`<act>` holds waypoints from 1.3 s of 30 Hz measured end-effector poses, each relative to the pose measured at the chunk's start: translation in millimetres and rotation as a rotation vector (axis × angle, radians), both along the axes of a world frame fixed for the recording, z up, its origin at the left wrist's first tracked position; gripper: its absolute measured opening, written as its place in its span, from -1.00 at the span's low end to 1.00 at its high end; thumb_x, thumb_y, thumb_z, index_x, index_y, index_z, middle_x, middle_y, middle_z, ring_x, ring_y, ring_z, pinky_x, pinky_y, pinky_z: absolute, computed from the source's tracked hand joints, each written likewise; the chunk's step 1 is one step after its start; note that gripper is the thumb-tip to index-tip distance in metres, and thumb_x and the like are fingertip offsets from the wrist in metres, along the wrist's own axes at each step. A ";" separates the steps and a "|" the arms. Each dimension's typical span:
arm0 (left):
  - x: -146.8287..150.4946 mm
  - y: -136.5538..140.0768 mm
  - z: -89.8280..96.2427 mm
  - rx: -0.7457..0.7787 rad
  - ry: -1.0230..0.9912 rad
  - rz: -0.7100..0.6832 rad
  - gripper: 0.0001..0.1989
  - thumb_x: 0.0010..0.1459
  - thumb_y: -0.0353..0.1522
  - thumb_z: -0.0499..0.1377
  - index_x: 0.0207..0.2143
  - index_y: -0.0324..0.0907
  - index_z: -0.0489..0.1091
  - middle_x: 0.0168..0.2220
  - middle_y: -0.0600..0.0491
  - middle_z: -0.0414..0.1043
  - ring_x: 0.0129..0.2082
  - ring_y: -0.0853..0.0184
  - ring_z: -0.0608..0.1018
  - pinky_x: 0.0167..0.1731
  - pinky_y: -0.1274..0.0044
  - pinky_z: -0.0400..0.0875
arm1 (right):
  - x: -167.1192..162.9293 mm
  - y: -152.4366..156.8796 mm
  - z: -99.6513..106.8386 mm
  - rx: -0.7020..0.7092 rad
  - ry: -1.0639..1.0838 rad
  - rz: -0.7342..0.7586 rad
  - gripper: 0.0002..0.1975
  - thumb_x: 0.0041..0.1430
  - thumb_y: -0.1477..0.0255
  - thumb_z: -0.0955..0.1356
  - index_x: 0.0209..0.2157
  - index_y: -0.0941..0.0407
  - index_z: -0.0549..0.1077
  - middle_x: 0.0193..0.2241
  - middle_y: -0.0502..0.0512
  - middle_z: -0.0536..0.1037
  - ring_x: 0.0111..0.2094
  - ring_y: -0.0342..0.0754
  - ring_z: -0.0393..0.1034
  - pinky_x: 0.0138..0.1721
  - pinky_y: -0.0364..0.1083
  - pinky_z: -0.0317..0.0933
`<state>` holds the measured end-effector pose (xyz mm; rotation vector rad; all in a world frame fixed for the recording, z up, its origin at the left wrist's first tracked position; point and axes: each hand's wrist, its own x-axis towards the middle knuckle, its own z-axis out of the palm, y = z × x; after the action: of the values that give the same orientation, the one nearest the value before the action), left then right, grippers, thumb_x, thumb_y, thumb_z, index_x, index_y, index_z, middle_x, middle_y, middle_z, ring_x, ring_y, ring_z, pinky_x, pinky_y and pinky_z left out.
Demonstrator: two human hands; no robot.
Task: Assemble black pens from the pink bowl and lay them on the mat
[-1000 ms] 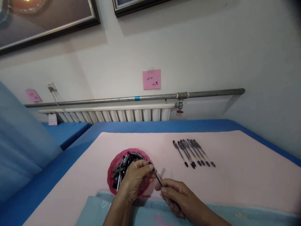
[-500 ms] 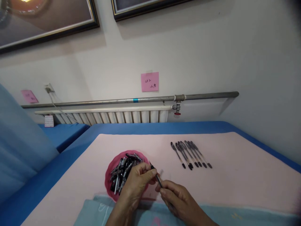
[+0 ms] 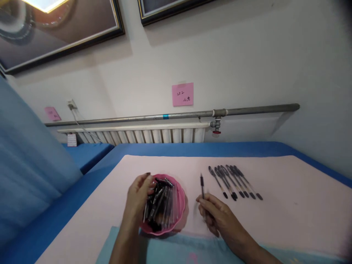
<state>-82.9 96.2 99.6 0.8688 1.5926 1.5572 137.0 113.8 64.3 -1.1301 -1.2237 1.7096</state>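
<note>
My right hand [image 3: 216, 212] pinches an uncapped pen [image 3: 202, 185], which stands nearly upright with its black grip and tip pointing up. My left hand [image 3: 139, 192] is at the left rim of a pink scalloped bowl [image 3: 181, 198], fingers curled; a small dark bit shows at its fingertips, too blurred to name. Inside the bowl lie black and clear pen parts [image 3: 159, 198], with clear tubes on the right side. Several capped pens [image 3: 231, 179] lie side by side, slanted, to the right beyond my right hand.
A pink sheet [image 3: 275, 220] covers the blue-edged table [image 3: 198, 148]. Light blue cloth [image 3: 170, 253] lies along the near edge. Behind are a radiator [image 3: 165, 136] and a pipe with a red-handled valve [image 3: 216, 128]. A blue curtain [image 3: 33, 165] hangs at left.
My hands have come apart. The left moved left to the bowl's far-left rim; the right keeps the pen, now turned more upright. The whole view shifted slightly, and the bowl appears further right.
</note>
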 end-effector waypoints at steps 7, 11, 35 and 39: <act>-45.4 0.3 -15.7 -0.206 0.437 0.134 -0.73 0.04 -0.33 0.03 -0.24 -0.26 0.38 -0.29 -0.05 0.49 -0.39 0.36 0.52 -0.40 0.54 0.37 | 8.6 7.5 -14.6 -0.013 -0.025 0.019 -0.71 0.02 0.17 0.29 -0.53 0.11 0.29 -0.70 -0.13 0.29 -0.78 -0.29 0.04 -0.77 -0.25 -0.14; -32.6 6.6 -21.9 -0.276 0.652 0.058 -0.84 -0.01 -0.44 0.07 -0.40 -0.20 0.43 -0.38 0.02 0.50 -0.36 0.35 0.49 -0.35 0.57 0.28 | 8.4 5.8 -15.8 0.014 -0.041 0.049 -0.74 0.04 0.21 0.28 -0.51 0.12 0.30 -0.71 -0.12 0.30 -0.75 -0.27 0.09 -0.74 -0.25 -0.08; 4.7 23.1 -24.4 -0.566 1.297 -0.126 -0.70 0.06 -0.45 -0.02 -0.26 -0.25 0.49 -0.20 -0.18 0.45 -0.20 0.16 0.47 -0.20 0.43 0.28 | 4.1 0.2 -7.7 0.024 -0.117 0.102 -0.80 0.04 0.30 0.26 -0.53 0.12 0.25 -0.76 -0.16 0.26 -0.78 -0.30 0.04 -0.75 -0.26 -0.12; 6.6 23.7 -23.2 -0.583 1.318 -0.127 -0.69 0.06 -0.45 -0.02 -0.23 -0.26 0.48 -0.19 -0.18 0.45 -0.19 0.15 0.47 -0.18 0.43 0.28 | 3.6 -1.0 -6.2 0.021 -0.112 0.088 -0.81 0.03 0.30 0.26 -0.53 0.12 0.25 -0.75 -0.16 0.27 -0.78 -0.30 0.04 -0.74 -0.25 -0.12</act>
<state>-76.3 120.0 76.3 1.7217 2.5570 0.1971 140.6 112.8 58.1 -1.1889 -1.3752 1.7137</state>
